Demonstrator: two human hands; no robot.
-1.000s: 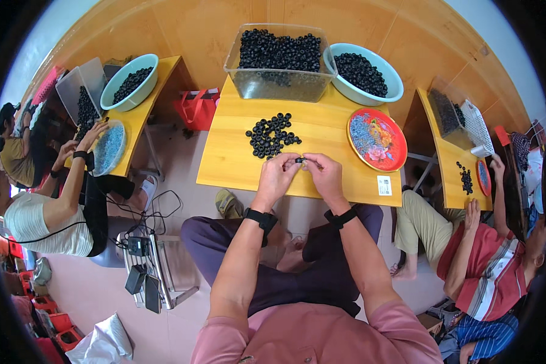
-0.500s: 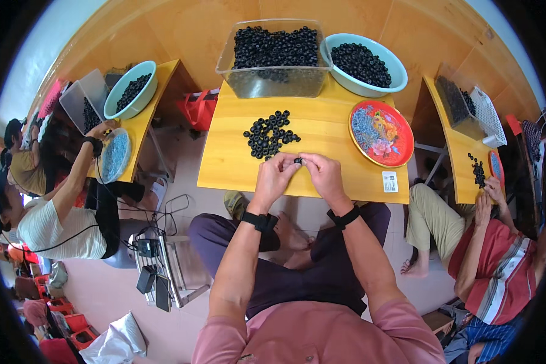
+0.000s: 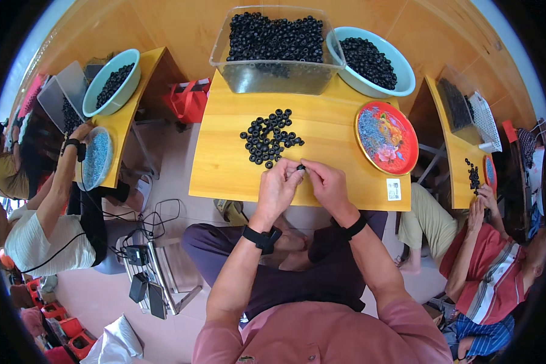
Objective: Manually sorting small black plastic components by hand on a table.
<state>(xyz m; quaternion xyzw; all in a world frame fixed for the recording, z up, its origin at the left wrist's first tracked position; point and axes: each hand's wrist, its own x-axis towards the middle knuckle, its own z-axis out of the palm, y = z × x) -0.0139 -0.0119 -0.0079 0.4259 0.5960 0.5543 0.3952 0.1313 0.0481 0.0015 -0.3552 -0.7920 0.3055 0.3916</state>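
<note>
Over the near edge of the table, my left hand (image 3: 278, 188) pinches a small black ring-shaped part (image 3: 301, 167) between thumb and fingertips. My right hand (image 3: 327, 187) meets it from the other side, its thumb and forefinger pressed together against the part. Whatever else those right fingers may hold is too small to make out. Just beyond my hands lies a loose pile of similar black parts (image 3: 267, 141). A red flowered plate (image 3: 404, 142) to the right carries many tiny blue-grey pieces (image 3: 372, 130).
At the back of the yellow table (image 3: 224, 176) stand a clear bin (image 3: 273, 82) and a pale blue basin (image 3: 403, 67), both full of black parts. Co-workers sit at tables on either side. A metal stool (image 3: 179, 294) with devices and cables stands at my left.
The whole view has shifted and tilted slightly. My hands stay together around the black part, with only a small change in the fingers.
</note>
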